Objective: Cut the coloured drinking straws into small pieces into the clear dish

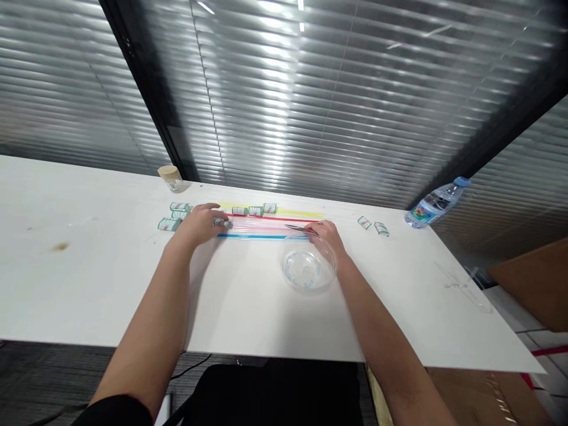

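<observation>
Four colours of long, thin strip, yellow (302, 213), red (284, 219), pink (261, 226) and blue (252, 236), lie side by side on the white table (248, 296) between my two hands. My left hand (202, 226) is palm down at their left end, loosely curled, its fingertips at a small green-and-white printed packet (222, 223); I cannot tell whether they grip it or only rest there. Three similar packets (169, 224) sit just left of that hand, three more (255, 211) to its right, towards the blinds (284, 106), and two (381, 229) lie apart to the right of my other hand. My right hand (327, 236) is partly closed around scissors (295, 228), blades pointing left over the strips. A clear plastic bowl (306, 286) stands on my side of that hand, its rim overlapping the fingers from this view. I judge the step in hand to be handling the packet with the scissors at the ready; the next move calls for a secure left grip and blades clear of my fingers.
</observation>
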### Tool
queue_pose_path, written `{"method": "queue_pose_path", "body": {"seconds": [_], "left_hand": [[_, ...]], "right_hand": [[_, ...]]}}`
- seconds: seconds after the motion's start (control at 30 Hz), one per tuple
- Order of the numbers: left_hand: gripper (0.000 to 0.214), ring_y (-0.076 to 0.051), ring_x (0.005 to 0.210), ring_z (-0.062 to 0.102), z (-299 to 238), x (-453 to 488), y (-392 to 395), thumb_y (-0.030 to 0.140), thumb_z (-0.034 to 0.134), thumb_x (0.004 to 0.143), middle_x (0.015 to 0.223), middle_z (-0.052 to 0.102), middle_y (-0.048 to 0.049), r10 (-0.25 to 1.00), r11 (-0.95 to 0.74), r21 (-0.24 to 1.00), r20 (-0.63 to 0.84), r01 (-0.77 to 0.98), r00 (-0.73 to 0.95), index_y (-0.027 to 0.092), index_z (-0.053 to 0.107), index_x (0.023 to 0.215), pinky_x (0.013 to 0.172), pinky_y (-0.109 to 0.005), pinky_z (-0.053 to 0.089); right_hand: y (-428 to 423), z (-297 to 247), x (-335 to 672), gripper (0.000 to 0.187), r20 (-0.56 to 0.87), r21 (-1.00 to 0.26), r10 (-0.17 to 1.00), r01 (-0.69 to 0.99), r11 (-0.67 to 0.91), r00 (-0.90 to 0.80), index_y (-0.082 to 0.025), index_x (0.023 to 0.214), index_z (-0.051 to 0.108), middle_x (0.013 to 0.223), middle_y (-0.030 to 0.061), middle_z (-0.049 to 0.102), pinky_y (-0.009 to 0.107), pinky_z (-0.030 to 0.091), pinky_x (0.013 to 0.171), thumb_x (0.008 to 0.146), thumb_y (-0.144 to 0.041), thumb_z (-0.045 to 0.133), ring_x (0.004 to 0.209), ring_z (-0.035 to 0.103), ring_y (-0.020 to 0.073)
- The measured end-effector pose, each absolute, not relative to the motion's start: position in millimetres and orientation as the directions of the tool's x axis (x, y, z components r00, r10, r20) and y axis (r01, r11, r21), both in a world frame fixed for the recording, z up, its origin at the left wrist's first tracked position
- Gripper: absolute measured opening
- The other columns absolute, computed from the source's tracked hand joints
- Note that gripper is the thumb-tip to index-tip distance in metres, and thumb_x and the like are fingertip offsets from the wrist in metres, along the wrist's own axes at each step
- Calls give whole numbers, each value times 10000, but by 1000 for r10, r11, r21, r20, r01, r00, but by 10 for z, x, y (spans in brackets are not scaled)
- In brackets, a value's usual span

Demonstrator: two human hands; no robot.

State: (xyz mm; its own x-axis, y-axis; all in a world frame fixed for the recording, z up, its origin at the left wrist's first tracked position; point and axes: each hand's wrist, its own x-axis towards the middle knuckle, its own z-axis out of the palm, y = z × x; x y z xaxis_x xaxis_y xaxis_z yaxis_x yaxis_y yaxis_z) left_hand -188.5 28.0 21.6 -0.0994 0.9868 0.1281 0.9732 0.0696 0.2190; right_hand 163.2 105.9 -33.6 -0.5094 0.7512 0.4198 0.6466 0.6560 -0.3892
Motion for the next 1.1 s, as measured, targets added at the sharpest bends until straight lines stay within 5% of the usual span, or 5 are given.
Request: {"method": "queue_pose_path", "body": {"seconds": [0.37, 0.53, 0.7, 1.1], "left_hand": [[409, -302, 1306, 414, 197, -1942, 262, 453, 523, 766, 1375, 520, -59, 981, 135, 224, 104, 965, -162, 294, 682, 1109, 1056, -429, 387], [597, -301, 1251, 463, 187, -1894, 256, 514, 491, 775, 1346, 528, -84, 981, 61, 191, 170, 980, -94, 230, 548, 1297, 1065, -417, 369], [660, -435, 1308, 344, 148, -1669, 273, 589, 355, 851, 1480, 343, -147, 916, 337, 138, 178, 931, -358, 252, 394, 1418, 949, -573, 400], [632, -420, 1118, 498, 43, -1401, 383, 574, 423, 814, 1213, 525, -238, 783, 561, 194, 192, 805, -591, 120, 499, 1247, 827, -527, 456]], "right_hand": [[961, -190, 1603, 260, 393, -406, 752, 634, 659, -530, -207, 1007, 673, 1091, 58, 712, 375, 390, 956, 864, -94, 487, 1053, 593, 244], [1006, -227, 1581, 324, 370, -418, 749, 622, 662, -549, -195, 1154, 626, 1148, 74, 683, 365, 405, 966, 869, -116, 492, 1084, 584, 239], [1065, -281, 1552, 350, 315, -433, 769, 637, 638, -556, -206, 1087, 647, 1093, 51, 691, 331, 446, 910, 814, -58, 484, 1046, 589, 225], [1062, -278, 1547, 344, 286, -454, 789, 648, 611, -544, -208, 1065, 646, 1098, 51, 681, 327, 456, 905, 799, -57, 489, 1049, 588, 220]]}}
